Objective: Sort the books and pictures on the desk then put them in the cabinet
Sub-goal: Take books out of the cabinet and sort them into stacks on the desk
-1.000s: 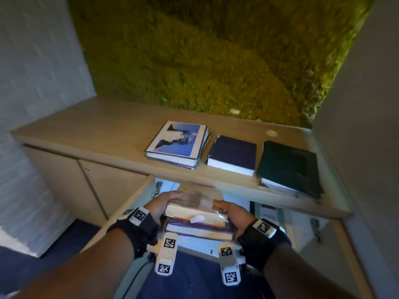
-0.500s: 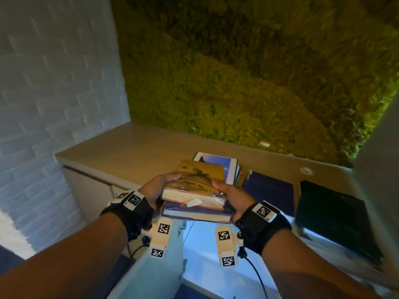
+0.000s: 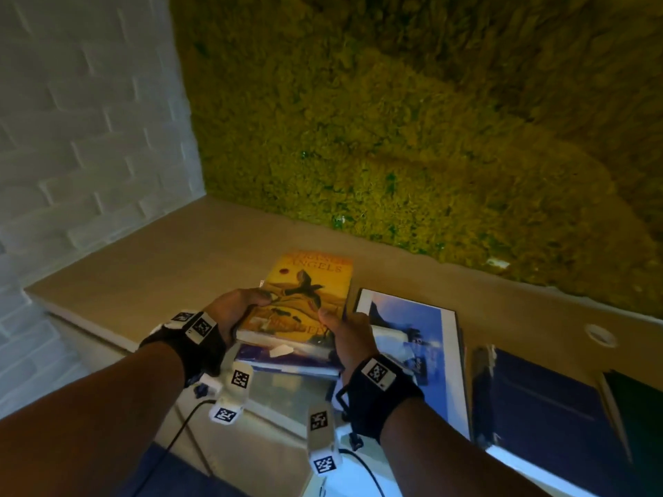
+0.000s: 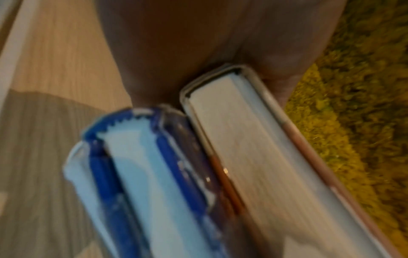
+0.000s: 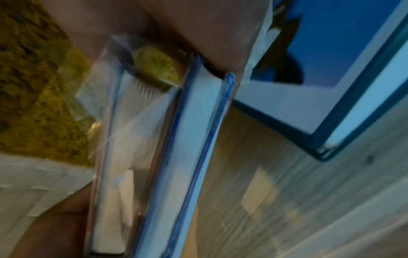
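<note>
I hold a stack of two books over the front of the wooden desk (image 3: 150,267). The upper one is a yellow-covered book (image 3: 305,299) and the lower a blue book (image 3: 287,358). My left hand (image 3: 233,310) grips the stack's left side, thumb on the yellow cover. My right hand (image 3: 344,335) grips its right side, thumb on top. The left wrist view shows the blue book (image 4: 150,174) and the yellow book's pages (image 4: 253,157) edge-on against my palm. The right wrist view shows the same stack (image 5: 154,139). To the right a blue picture book (image 3: 419,338) lies flat.
A dark blue book (image 3: 545,417) and a dark green one (image 3: 638,407) lie further right on the desk. A moss wall (image 3: 394,120) backs the desk and a white brick wall (image 3: 71,120) stands at the left. Below my wrists is the pale cabinet front (image 3: 280,396).
Both hands lifted the two-book stack from down at the open cabinet up to the desk top and forward, left of the blue picture book. My view rose and turned left.
</note>
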`<state>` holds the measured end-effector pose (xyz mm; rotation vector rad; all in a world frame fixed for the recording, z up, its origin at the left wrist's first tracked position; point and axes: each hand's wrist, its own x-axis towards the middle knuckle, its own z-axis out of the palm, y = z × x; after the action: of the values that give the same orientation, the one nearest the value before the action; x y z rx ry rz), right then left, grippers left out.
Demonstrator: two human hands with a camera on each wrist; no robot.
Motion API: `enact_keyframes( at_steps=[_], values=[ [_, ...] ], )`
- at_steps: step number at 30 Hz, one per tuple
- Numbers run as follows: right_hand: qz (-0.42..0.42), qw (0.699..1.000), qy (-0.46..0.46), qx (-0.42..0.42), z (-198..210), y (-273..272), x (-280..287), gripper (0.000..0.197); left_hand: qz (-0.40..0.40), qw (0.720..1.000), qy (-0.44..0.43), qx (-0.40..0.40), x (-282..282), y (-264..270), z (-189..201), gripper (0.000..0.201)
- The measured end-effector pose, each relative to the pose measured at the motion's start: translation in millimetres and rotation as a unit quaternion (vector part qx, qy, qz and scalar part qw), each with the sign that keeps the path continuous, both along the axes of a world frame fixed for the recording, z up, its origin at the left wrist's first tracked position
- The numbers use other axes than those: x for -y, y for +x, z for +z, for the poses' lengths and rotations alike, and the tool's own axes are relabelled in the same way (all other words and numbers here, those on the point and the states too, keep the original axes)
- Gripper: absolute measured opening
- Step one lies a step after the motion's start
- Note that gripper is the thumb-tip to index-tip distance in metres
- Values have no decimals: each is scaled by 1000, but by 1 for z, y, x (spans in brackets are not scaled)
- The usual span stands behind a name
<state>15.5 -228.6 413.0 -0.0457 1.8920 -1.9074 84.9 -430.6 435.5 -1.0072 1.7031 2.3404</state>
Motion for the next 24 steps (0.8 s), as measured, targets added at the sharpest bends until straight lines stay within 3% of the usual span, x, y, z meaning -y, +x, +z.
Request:
enact_keyframes(
  at_steps=[5,8,10,12,14,15,17,19,20,22,24],
  values=[
    [-2,1000,30,-2,-41,-16,40,69,-34,998,-26,41,38,-30,-44,41],
    [67,993,85,51,-41,-10,41,50,-74,990,-109,55,37,-39,-61,38],
    [105,984,120,84,-40,-9,39,35,-112,958,-255,69,42,-45,-71,50],
    [118,979,151,74,-39,-8,40,31,-148,898,-395,122,48,-48,-76,79],
    [109,984,135,35,-37,-8,41,21,-177,861,-454,141,45,-47,-75,92],
    [104,987,120,12,-34,-7,39,8,-176,854,-469,143,39,-45,-72,92],
    [97,991,87,-19,-31,-7,34,18,-148,834,-513,138,25,-40,-65,88],
    [111,991,73,-14,-21,0,25,12,-121,815,-551,135,12,-32,-60,72],
    [128,989,78,-3,-20,3,20,25,-118,808,-562,135,5,-26,-59,64],
    [146,984,98,11,-19,13,6,50,-99,809,-569,112,-17,-14,-53,57],
    [155,981,117,-9,-19,23,-15,34,-74,819,-569,25,-45,1,-43,52]
  ],
)
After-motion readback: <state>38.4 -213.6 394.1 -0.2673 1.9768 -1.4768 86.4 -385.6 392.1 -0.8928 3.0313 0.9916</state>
